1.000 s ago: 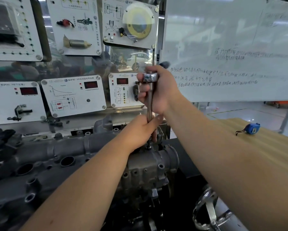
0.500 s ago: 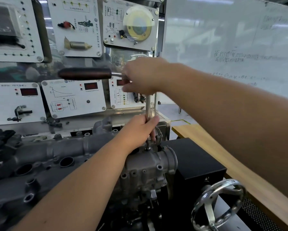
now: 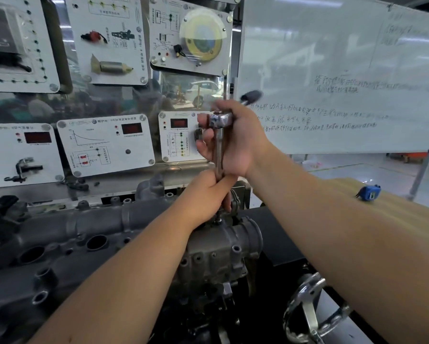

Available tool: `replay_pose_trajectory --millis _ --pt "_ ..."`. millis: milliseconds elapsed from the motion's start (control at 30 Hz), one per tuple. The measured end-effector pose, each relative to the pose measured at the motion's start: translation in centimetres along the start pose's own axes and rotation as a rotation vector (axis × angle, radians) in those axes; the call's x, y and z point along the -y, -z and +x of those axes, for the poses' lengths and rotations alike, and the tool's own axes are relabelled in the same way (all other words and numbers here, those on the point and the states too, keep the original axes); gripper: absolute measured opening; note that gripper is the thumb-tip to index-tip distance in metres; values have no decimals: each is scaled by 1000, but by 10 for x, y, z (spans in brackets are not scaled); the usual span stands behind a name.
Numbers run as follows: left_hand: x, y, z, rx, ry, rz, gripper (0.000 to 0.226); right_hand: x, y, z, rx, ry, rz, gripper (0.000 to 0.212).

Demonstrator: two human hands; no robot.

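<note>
Head view: a wrench (image 3: pixel 218 150) stands upright on the engine (image 3: pixel 215 252), tip at its top. The left hand (image 3: pixel 207 192) wraps the shaft just above the engine, and the right hand (image 3: pixel 238 142) curls round the ratchet head higher up. It looks like mid-turn; next needs a swing of the handle (image 3: pixel 251 96), shaft held plumb.

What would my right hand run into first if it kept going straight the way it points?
Probably the white panel with the red display, just beyond the right hand gripping the ratchet; how far back the panel stands is unclear.
</note>
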State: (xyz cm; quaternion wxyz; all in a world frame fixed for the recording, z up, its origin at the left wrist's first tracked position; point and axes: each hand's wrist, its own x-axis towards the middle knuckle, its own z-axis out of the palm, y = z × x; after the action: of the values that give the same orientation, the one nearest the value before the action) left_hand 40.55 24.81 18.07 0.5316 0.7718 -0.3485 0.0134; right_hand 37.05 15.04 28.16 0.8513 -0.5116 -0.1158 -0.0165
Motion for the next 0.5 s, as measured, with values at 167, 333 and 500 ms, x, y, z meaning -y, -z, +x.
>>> replay_pose_trajectory --millis 167,333,500 --pt "1 2 0 -17 0 -32 38 37 -19 8 -50 -235 -553 19" --pt "-1 3 -3 7 -20 -121 39 58 -59 10 -43 -295 -1386 13" --pt "-2 1 -1 -1 55 -102 38 42 -70 11 -110 227 -2327 13"
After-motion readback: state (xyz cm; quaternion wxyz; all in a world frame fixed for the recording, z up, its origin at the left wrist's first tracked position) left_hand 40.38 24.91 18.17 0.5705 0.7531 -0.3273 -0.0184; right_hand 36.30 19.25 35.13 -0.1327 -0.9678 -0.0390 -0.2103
